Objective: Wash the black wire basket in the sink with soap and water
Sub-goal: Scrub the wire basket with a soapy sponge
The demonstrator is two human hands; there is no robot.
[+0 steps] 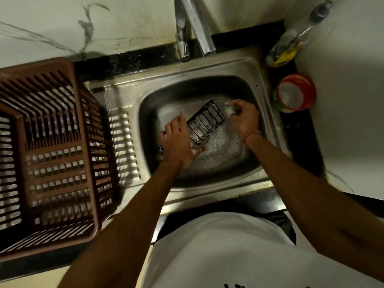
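My hands are apart in the sink (268, 113): the left hand (178, 142) grips the near end of the one black wire basket (204, 123), holding it tilted over the sink's middle, while the right hand (242, 119) pinches one pale scrubber (229, 110) against its far end. I judge I'm mid-scrub, since foam sits on the wires and sink floor and rinsing is left under the one tap (199, 28), which shows no water. Left of the sink stands one brown crate (47, 152); right of it, one soap tub (295, 93) and one bottle (295, 36).

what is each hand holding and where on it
The left hand grips the wire basket at its near, lower end. The right hand pinches a small pale scrubber in its fingers, at the basket's far end.
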